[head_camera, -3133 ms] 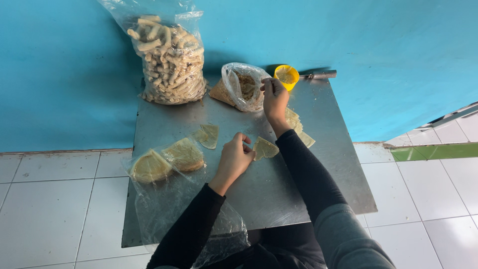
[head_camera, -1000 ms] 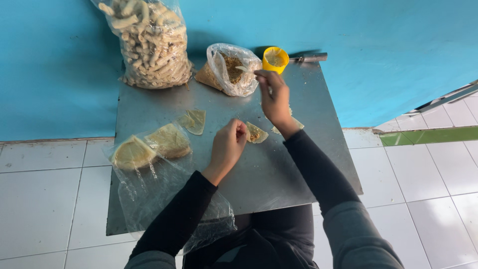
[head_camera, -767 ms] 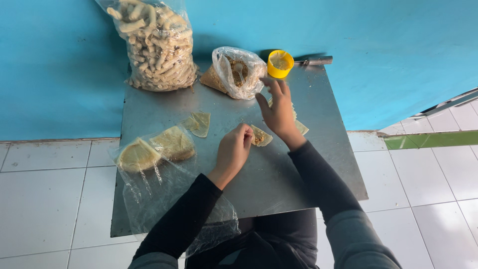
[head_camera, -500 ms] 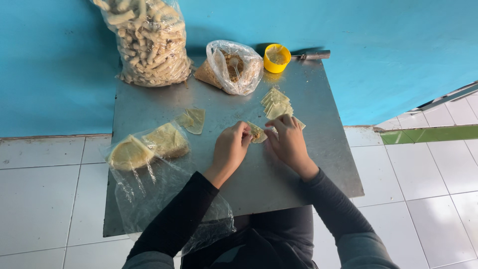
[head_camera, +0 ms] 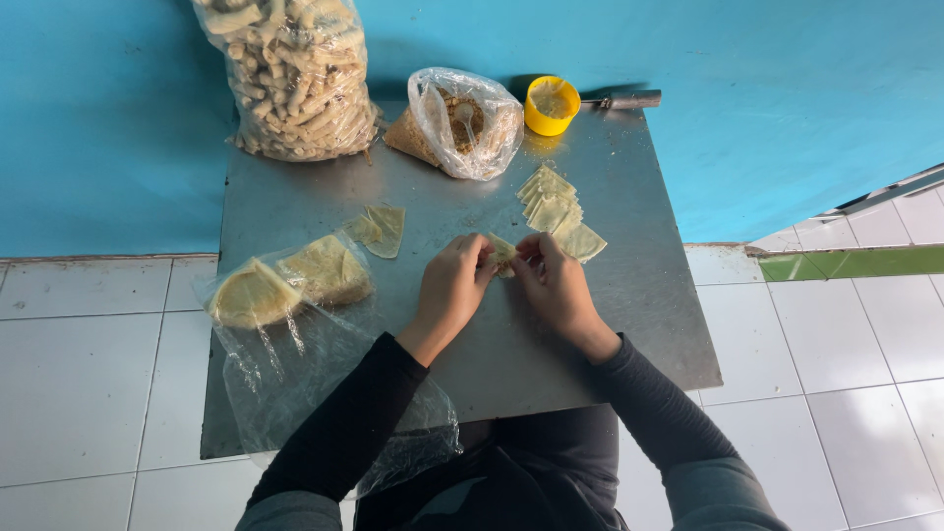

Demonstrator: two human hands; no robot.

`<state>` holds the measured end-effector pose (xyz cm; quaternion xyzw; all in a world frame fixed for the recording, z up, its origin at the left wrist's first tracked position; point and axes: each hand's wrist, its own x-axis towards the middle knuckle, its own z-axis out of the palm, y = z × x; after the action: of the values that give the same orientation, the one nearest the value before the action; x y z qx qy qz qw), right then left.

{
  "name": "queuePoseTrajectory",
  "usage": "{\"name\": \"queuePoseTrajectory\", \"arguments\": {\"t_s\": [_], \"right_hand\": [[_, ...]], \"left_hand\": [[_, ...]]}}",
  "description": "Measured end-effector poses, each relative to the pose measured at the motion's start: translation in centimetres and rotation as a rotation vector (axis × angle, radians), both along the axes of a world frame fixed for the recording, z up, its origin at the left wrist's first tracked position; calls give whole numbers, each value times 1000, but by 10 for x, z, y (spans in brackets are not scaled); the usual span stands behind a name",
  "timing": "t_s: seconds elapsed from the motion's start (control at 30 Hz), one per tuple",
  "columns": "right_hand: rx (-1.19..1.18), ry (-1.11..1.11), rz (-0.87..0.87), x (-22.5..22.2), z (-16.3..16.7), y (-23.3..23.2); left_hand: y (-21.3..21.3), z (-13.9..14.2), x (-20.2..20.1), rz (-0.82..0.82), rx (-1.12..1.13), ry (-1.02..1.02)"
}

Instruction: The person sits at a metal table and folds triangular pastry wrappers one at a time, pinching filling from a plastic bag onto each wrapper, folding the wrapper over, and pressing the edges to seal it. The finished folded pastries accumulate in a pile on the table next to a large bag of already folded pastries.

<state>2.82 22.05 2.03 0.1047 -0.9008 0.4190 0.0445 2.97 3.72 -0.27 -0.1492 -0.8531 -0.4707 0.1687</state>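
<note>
Head view: blue wall behind, white tiled floor [head_camera: 88,374] on both sides, green strip of tile at right. Grey metal table [head_camera: 629,324] set against the wall; front and right parts bare, so open room near the right edge. Big clear bag of pale curled crackers [head_camera: 290,74] at back left, near the left edge. Smaller plastic bag of brown filling [head_camera: 462,123] back centre, yellow cup [head_camera: 551,103] just beside it, metal tool handle [head_camera: 624,99] at the back edge. Clear plastic bag with stacked wrapper sheets [head_camera: 285,285] overhangs the left front edge. Loose stack of pastry wrappers [head_camera: 556,211] right of centre; two folded pieces [head_camera: 379,228] left of centre. Left hand [head_camera: 452,290] and right hand [head_camera: 556,285] meet mid-table, fingers of both pinched on a small folded wrapper [head_camera: 501,253], held just above the surface.
</note>
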Motion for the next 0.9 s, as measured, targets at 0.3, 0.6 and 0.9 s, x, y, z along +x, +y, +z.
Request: {"name": "queuePoseTrajectory", "arguments": {"t_s": [0.3, 0.6, 0.9], "right_hand": [[168, 317, 219, 2, 1, -7], [205, 294, 361, -5, 6, 5], [329, 122, 288, -30, -5, 4]], "left_hand": [[-5, 1, -9, -82, -35, -12], [-17, 1, -17, -226, -220, 39], [-2, 5, -10, -75, -165, -15]]}}
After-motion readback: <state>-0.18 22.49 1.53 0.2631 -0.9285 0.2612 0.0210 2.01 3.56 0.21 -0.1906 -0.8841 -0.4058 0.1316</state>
